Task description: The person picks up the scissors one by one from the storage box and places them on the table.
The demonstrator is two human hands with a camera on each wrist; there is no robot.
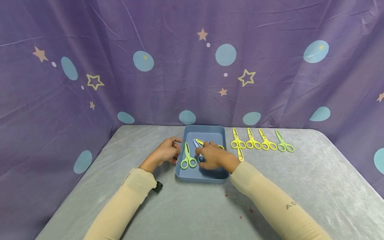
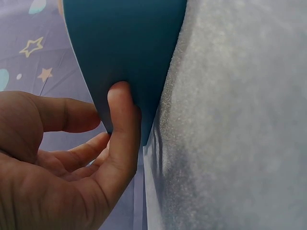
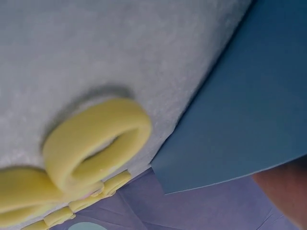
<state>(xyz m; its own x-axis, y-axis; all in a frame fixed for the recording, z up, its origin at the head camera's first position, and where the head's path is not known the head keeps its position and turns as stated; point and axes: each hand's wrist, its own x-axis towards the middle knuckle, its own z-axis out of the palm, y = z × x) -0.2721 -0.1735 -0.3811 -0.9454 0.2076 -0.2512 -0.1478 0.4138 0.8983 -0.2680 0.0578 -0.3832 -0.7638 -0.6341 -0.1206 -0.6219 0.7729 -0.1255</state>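
A blue-grey tray (image 1: pixel 200 180) stands on the table, holding green-handled scissors (image 1: pixel 187 160), blue scissors (image 1: pixel 197 144) and yellow scissors (image 1: pixel 199 141). At the tray's left side, my left hand (image 1: pixel 166 150) touches the outer wall; the left wrist view shows a fingertip against that wall (image 2: pixel 122 43) and another finger at the rim. Inside the tray my right hand (image 1: pixel 213 156) pinches the blue scissors near their handles. It covers part of the blue and yellow pairs. Only a bit of the right hand (image 3: pixel 288 189) shows in the right wrist view, behind the tray wall (image 3: pixel 230 120).
Right of the tray, several yellow scissors (image 1: pixel 252 141) and one green pair (image 1: pixel 283 144) lie in a row. Another yellow pair (image 1: pixel 240 154) lies nearer, partly under the right forearm. A purple curtain (image 1: pixel 180 96) hangs behind the grey table (image 1: pixel 192 213).
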